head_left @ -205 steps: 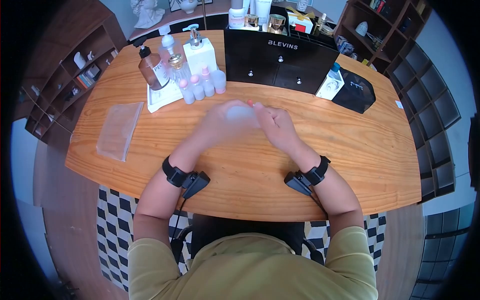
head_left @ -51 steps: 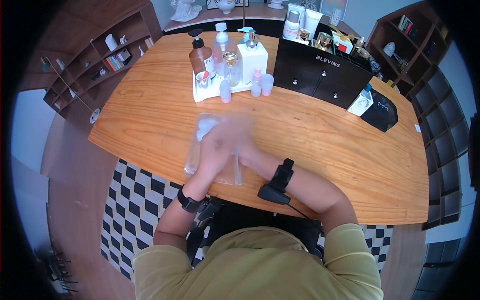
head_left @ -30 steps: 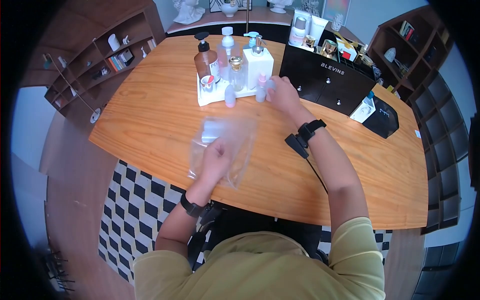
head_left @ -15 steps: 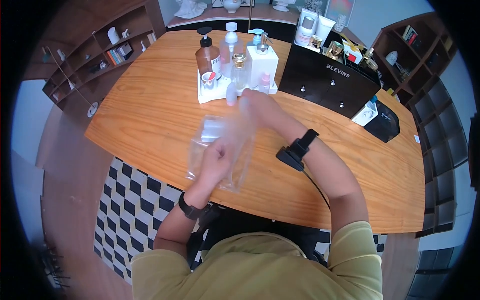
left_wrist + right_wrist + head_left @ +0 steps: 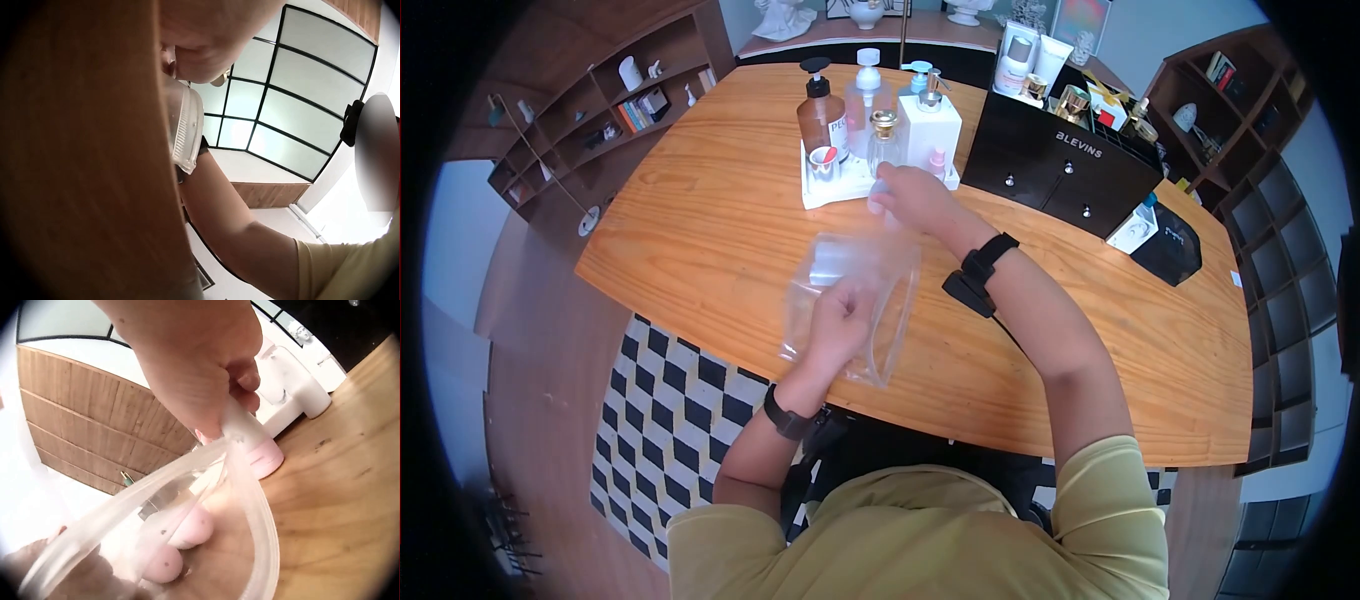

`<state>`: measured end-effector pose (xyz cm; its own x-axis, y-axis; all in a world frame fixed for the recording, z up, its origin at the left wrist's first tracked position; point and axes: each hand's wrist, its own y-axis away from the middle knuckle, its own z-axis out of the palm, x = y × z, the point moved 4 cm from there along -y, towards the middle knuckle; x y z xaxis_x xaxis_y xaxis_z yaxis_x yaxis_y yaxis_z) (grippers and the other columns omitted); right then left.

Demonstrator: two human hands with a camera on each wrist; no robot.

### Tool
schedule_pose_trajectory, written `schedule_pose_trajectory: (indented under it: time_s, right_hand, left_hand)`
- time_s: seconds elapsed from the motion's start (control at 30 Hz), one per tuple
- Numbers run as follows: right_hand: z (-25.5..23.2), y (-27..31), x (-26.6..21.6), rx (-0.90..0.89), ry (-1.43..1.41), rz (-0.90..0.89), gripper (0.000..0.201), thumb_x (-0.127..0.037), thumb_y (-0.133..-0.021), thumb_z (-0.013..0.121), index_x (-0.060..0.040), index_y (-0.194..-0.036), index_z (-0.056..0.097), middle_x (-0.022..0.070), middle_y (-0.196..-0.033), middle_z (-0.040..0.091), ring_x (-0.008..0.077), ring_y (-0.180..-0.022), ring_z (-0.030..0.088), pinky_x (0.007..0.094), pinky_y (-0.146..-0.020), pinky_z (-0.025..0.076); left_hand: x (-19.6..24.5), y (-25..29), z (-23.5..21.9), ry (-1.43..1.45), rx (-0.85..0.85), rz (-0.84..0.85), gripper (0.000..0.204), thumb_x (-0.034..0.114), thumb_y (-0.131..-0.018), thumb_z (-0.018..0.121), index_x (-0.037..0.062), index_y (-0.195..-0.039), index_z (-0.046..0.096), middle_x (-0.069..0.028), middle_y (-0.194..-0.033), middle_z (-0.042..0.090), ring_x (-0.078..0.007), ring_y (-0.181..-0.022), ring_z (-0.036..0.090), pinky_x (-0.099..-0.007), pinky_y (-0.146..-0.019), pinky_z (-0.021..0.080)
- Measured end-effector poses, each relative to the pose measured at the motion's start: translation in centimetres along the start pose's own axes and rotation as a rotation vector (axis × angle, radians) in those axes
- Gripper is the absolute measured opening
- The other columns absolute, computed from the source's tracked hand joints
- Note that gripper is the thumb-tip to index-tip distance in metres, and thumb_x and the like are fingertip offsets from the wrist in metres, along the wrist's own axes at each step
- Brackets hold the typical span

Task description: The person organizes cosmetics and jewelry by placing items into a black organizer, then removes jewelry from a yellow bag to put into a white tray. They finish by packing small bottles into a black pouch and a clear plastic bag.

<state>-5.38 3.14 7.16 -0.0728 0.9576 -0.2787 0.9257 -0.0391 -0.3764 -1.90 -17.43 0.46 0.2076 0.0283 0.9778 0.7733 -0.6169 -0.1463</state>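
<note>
In the head view, my left hand [image 5: 840,320] grips a clear zip bag [image 5: 895,340] lying on the wooden table. Small pale bottles [image 5: 830,262] show inside the bag; two of their rounded pink ends [image 5: 195,525] show through the plastic in the right wrist view. My right hand [image 5: 922,200] is at the front of the white tray [image 5: 825,193], fingers curled round a pale travel bottle with a pink base [image 5: 265,459]. The bag's mouth [image 5: 259,512] gapes just below that bottle. The left wrist view shows the bag's ribbed edge [image 5: 186,128] beside the table.
On the tray stand a brown pump bottle [image 5: 820,120], a glass bottle with a gold cap [image 5: 884,140] and a white dispenser [image 5: 930,130]. A pink-topped spray bottle [image 5: 937,162] stands at the tray's right. A black drawer organizer [image 5: 1040,150] is further right.
My right hand has gone from the bag to a pale cup near the organizer, then left to the tray's front. My left hand stays on the bag. The cup has left its place.
</note>
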Motion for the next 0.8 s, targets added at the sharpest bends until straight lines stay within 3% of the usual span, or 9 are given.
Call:
schedule_pose_trajectory:
  time_s: [0.13, 0.2, 0.23, 0.33, 0.4, 0.53, 0.6, 0.7, 0.8]
  right_hand:
    - [-3.2, 3.2, -0.5, 0.262, -0.056, 0.126, 0.029, -0.021, -0.084, 0.065, -0.0062, -0.107, 0.056, 0.0175, -0.087, 0.066, 0.0354, -0.082, 0.064, 0.0415, -0.068, 0.051]
    - [-6.2, 5.7, -1.5, 0.43, -0.127, 0.155, 0.026, -0.02, -0.085, 0.066, -0.0061, -0.106, 0.058, 0.0151, -0.088, 0.067, 0.0307, -0.078, 0.066, 0.0381, -0.066, 0.052]
    - [-6.9, 6.9, -1.7, 0.399, -0.224, 0.21, 0.026, -0.019, -0.085, 0.066, -0.0051, -0.105, 0.058, 0.0158, -0.086, 0.067, 0.0311, -0.078, 0.067, 0.0382, -0.066, 0.052]
    - [-7.4, 10.5, -2.6, 0.26, -0.426, 0.327, 0.026, -0.019, -0.084, 0.067, -0.0029, -0.103, 0.059, 0.0163, -0.082, 0.067, 0.03, -0.076, 0.067, 0.038, -0.065, 0.051]
    - [-6.8, 12.5, -3.5, 0.103, -0.446, 0.338, 0.026, -0.02, -0.085, 0.066, -0.0024, -0.102, 0.06, 0.0142, -0.079, 0.066, 0.0263, -0.073, 0.067, 0.037, -0.064, 0.051]
    - [-1.5, 14.1, -4.9, -0.148, -0.745, 0.525, 0.028, -0.026, -0.09, 0.062, -0.0032, -0.105, 0.058, 0.0104, -0.077, 0.065, 0.0186, -0.062, 0.063, 0.0322, -0.054, 0.051]
    - [-1.3, 13.7, -7.1, -0.271, -0.913, 0.703, 0.028, -0.028, -0.092, 0.058, -0.0039, -0.106, 0.057, 0.0092, -0.078, 0.064, 0.0153, -0.057, 0.061, 0.0286, -0.048, 0.049]
    - [2.2, 12.9, -7.3, -0.178, -1.208, 0.662, 0.024, -0.027, -0.095, 0.054, -0.005, -0.105, 0.055, 0.0081, -0.078, 0.062, 0.0121, -0.054, 0.059, 0.0238, -0.044, 0.047]
    - [3.5, 12.5, -8.2, -0.093, -1.303, 0.726, 0.021, -0.024, -0.096, 0.051, -0.0047, -0.105, 0.053, 0.0072, -0.077, 0.061, 0.0123, -0.052, 0.057, 0.024, -0.043, 0.046]
  left_hand:
    - [1.0, 0.2, 0.1, 0.055, 0.019, 0.019, 0.014, 0.011, -0.093, 0.056, -0.0004, -0.084, 0.058, 0.0058, -0.068, 0.053, -0.0025, -0.063, 0.046, -0.0212, -0.056, 0.039]
    - [2.2, 0.2, 0.1, 0.114, 0.058, 0.046, 0.024, 0.018, -0.096, 0.055, 0.0058, -0.076, 0.053, 0.0083, -0.063, 0.047, -0.0006, -0.058, 0.039, -0.0195, -0.051, 0.031]
    - [2.5, 0.2, 0.2, 0.145, 0.078, 0.057, 0.029, 0.022, -0.098, 0.055, 0.0089, -0.072, 0.05, 0.0096, -0.061, 0.044, 0.0004, -0.055, 0.035, -0.0186, -0.049, 0.028]
    - [2.3, 0.2, 0.2, 0.241, 0.074, 0.032, 0.027, 0.023, -0.098, 0.054, 0.0086, -0.075, 0.051, 0.0088, -0.063, 0.048, 0.0005, -0.057, 0.038, -0.0174, -0.052, 0.03]
    - [1.3, 0.1, -0.2, 0.271, 0.012, 0.044, 0.015, 0.013, -0.096, 0.053, 0.004, -0.084, 0.054, 0.0048, -0.074, 0.055, -0.0014, -0.068, 0.047, -0.0187, -0.06, 0.038]
    - [1.5, -0.1, -0.2, 0.265, -0.027, 0.123, 0.009, 0.007, -0.095, 0.053, 0.0004, -0.091, 0.056, 0.0012, -0.08, 0.059, -0.0037, -0.074, 0.053, -0.0206, -0.065, 0.044]
    - [2.9, 0.1, 0.4, 0.275, 0.009, 0.11, 0.019, 0.019, -0.098, 0.052, 0.0049, -0.084, 0.055, 0.0039, -0.073, 0.055, -0.0018, -0.066, 0.046, -0.0191, -0.058, 0.038]
    - [4.8, 0.5, 1.3, 0.269, 0.024, 0.125, 0.025, 0.025, -0.099, 0.052, 0.0066, -0.082, 0.054, 0.0044, -0.071, 0.055, -0.001, -0.063, 0.044, -0.018, -0.056, 0.036]
    - [7.4, 1.1, 2.0, 0.355, -0.03, 0.08, 0.025, 0.025, -0.099, 0.052, 0.0061, -0.083, 0.054, 0.0033, -0.072, 0.057, -0.0011, -0.062, 0.045, -0.0179, -0.056, 0.038]
